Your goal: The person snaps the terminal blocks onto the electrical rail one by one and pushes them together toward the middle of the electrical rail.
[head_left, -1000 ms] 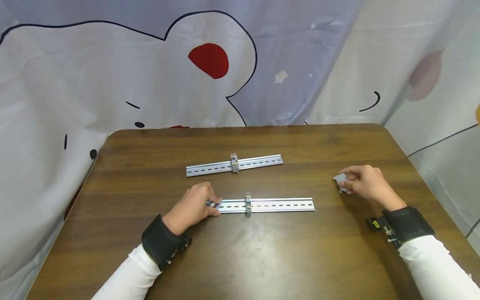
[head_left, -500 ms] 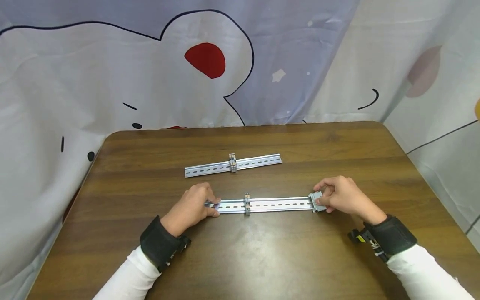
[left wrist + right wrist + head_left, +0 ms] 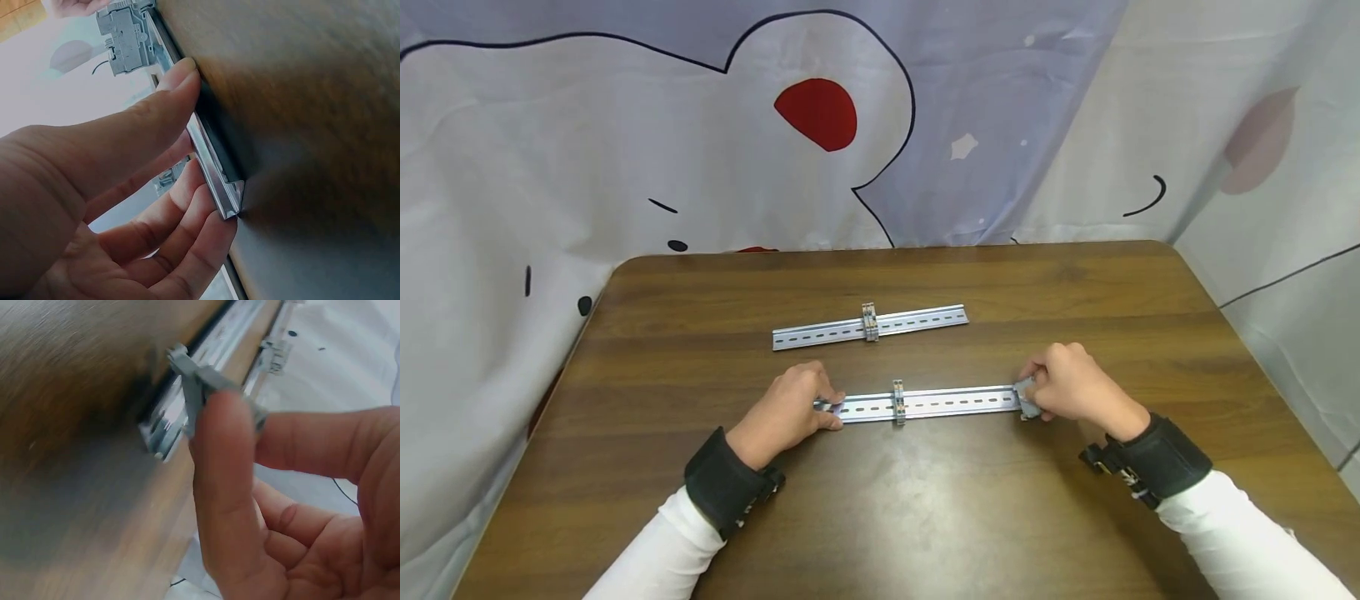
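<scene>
My left hand (image 3: 786, 414) pinches the left end of a slotted metal DIN rail (image 3: 958, 403) lying on the table. In the left wrist view the thumb lies along one edge of the rail (image 3: 211, 165) and the fingers along the other. Near the rail's middle sit narrow grey terminal blocks (image 3: 898, 403). My right hand (image 3: 1075, 385) pinches a flat grey terminal block (image 3: 1026, 402) at the rail's right end. In the right wrist view this block (image 3: 192, 390) is tilted over the rail end, slightly blurred; whether it touches the rail cannot be told.
Farther back on the brown wooden table (image 3: 910, 517) lies a second DIN rail (image 3: 820, 335), slightly slanted, with terminal blocks (image 3: 870, 322) on its middle. A printed curtain (image 3: 625, 150) hangs behind the table and along its sides.
My right hand has carried the grey terminal block leftward from the table's right side to the rail's right end, tilting it there. The left hand keeps its hold on the rail.
</scene>
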A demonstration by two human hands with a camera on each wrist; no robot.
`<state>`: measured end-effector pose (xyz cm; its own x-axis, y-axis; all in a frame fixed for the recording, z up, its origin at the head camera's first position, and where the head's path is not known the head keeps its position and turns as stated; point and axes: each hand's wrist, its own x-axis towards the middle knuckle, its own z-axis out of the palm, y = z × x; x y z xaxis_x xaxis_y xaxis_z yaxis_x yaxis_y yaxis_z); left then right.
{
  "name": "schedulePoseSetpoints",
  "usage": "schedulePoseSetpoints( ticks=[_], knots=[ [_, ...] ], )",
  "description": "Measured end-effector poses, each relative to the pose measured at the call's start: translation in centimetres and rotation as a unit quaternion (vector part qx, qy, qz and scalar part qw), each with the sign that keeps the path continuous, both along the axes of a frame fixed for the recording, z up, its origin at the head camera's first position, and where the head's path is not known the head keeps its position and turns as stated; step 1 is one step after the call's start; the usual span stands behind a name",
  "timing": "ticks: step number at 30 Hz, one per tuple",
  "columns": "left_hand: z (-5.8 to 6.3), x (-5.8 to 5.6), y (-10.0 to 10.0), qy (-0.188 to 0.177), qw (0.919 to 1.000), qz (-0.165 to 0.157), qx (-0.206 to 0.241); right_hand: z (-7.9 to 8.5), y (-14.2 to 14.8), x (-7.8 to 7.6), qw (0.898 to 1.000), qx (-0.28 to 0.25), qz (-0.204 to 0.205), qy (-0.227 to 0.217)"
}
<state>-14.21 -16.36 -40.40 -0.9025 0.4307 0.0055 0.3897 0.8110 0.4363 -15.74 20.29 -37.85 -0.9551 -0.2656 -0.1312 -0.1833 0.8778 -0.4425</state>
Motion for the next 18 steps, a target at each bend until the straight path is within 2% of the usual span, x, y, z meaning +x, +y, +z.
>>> schedulePoseSetpoints(
  ticks=[9, 14, 18],
  knots=[
    [-0.3, 0.1, -0.1, 0.003, 1.0, -0.008, 0.002, -0.6, -0.4, -0.9, 1.0, 0.014, -0.005, 0.002],
    [-0.3, 0.0, -0.1, 0.004, 1.0, -0.003, 0.0, -0.5, -1.5, -0.9, 0.999, 0.035, -0.018, -0.027],
    [-0.1, -0.2, 0.1, -0.004, 0.9999, 0.01, -0.001, -0.4, -2.1, -0.5, 0.997, 0.072, -0.018, 0.001]
  ],
)
